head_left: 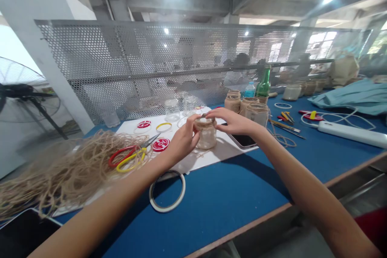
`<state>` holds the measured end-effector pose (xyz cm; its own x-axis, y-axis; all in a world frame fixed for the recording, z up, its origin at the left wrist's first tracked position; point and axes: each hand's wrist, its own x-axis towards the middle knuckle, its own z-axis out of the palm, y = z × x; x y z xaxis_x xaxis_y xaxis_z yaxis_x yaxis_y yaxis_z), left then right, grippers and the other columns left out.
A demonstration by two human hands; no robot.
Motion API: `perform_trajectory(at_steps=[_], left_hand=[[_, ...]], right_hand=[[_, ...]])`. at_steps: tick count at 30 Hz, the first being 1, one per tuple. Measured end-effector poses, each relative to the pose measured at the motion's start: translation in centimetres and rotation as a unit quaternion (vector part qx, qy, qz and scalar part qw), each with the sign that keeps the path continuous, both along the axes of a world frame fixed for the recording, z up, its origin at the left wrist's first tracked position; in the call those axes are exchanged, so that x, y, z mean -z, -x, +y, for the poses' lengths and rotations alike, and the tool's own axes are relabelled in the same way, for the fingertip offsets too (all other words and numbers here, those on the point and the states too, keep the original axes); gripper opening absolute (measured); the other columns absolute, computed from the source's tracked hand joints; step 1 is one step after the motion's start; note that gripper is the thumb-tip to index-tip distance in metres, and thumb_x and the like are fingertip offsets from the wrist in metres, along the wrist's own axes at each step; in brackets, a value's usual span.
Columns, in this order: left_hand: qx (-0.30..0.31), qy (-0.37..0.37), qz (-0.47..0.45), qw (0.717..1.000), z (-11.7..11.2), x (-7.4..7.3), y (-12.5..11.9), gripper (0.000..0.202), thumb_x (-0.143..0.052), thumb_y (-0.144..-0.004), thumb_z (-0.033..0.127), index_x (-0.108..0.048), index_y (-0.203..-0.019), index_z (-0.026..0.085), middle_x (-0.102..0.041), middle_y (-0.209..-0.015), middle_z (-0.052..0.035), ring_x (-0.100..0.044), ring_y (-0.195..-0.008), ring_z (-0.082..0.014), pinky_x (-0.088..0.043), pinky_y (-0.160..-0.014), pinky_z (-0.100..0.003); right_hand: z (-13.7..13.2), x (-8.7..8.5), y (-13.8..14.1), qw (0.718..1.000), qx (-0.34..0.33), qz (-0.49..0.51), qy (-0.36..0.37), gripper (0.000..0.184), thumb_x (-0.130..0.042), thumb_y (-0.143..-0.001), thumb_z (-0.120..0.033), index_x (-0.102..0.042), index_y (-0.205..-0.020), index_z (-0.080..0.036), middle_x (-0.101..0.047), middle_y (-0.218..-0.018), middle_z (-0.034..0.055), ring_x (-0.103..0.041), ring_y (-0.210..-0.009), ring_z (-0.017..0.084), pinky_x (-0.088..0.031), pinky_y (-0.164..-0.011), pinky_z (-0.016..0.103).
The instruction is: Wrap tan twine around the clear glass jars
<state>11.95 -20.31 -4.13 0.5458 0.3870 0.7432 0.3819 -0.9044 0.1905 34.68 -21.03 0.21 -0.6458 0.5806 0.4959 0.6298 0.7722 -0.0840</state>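
Observation:
A glass jar (207,137) with twine around its neck stands on the white paper (193,161) in front of me. My left hand (188,134) grips the jar's left side near the rim, fingers bent. From the right, my right hand (231,121) holds the rim, its fingertips reaching over the top. Whether the fingers also pinch an end of twine is too small to tell. To the left, red-and-yellow scissors (128,158) lie beside a big heap of loose twine (72,169). A red tape roll (161,144) is close to the left wrist.
A white tape ring (167,210) lies on the blue table (229,205) before me. Right of the jar are a phone (243,141), twine-wrapped jars (256,115), a green bottle (264,82) and a power strip (352,133). A perforated metal screen (145,60) closes the table's back.

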Motion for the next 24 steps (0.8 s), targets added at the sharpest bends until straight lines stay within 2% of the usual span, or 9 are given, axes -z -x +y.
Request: perform_trajectory(at_steps=[3,7,10,16,21,24], left_hand=[[0.005,0.009,-0.012,1.000,-0.1,0.1,-0.1,0.053,-0.049,-0.080,0.010,-0.025,-0.126,0.018,-0.053,-0.081,-0.0017,-0.055,-0.073,-0.0140,-0.049,-0.070,-0.033],[0.005,0.038,-0.029,0.999,-0.3,-0.1,-0.1,0.051,-0.048,-0.080,0.010,-0.025,-0.125,0.018,-0.054,-0.079,-0.0013,-0.056,-0.073,-0.0134,-0.049,-0.070,-0.032],[-0.002,0.051,-0.030,0.998,-0.2,-0.3,0.0,0.051,-0.049,-0.080,0.009,-0.025,-0.124,0.019,-0.055,-0.079,-0.0015,-0.057,-0.073,-0.0132,-0.050,-0.070,-0.031],[-0.016,0.050,-0.026,0.998,-0.1,-0.3,0.1,0.051,-0.049,-0.080,0.010,-0.025,-0.125,0.019,-0.055,-0.077,-0.0008,-0.057,-0.070,-0.0134,-0.050,-0.067,-0.031],[-0.010,0.056,-0.028,0.998,0.0,-0.3,0.1,0.051,-0.050,-0.080,0.010,-0.026,-0.124,0.018,-0.054,-0.079,-0.0011,-0.057,-0.074,-0.0131,-0.050,-0.073,-0.033],[-0.006,0.060,-0.025,0.998,0.1,-0.3,0.2,0.051,-0.051,-0.080,0.010,-0.026,-0.124,0.018,-0.054,-0.079,-0.0011,-0.058,-0.074,-0.0128,-0.051,-0.072,-0.031]], right_hand=[[0.0,0.2,0.3,1.000,-0.005,-0.017,0.025,0.026,-0.052,-0.079,-0.021,-0.057,-0.105,-0.020,-0.060,-0.109,0.0066,-0.052,-0.105,0.020,-0.040,-0.091,0.038],[-0.1,0.0,0.3,0.999,0.015,-0.025,0.035,0.019,-0.053,-0.081,-0.026,-0.058,-0.097,-0.018,-0.061,-0.103,0.0075,-0.052,-0.098,0.020,-0.041,-0.087,0.036],[-0.2,-0.1,0.3,0.998,0.023,-0.033,0.039,0.021,-0.052,-0.082,-0.029,-0.058,-0.097,-0.016,-0.061,-0.101,0.0075,-0.052,-0.097,0.020,-0.038,-0.087,0.036],[-0.9,0.4,1.9,0.996,0.088,-0.026,0.005,0.030,-0.051,-0.083,-0.041,-0.057,-0.104,-0.021,-0.058,-0.110,0.0073,-0.042,-0.110,0.026,-0.025,-0.093,0.044],[-1.0,1.0,3.4,0.993,0.111,-0.032,0.017,0.024,-0.046,-0.085,-0.038,-0.054,-0.082,-0.016,-0.058,-0.084,0.0054,-0.047,-0.088,0.021,-0.029,-0.083,0.038],[-0.8,1.3,3.6,0.993,0.112,-0.022,0.027,0.024,-0.045,-0.086,-0.037,-0.049,-0.076,-0.016,-0.055,-0.077,0.0035,-0.046,-0.078,0.017,-0.030,-0.078,0.035]])
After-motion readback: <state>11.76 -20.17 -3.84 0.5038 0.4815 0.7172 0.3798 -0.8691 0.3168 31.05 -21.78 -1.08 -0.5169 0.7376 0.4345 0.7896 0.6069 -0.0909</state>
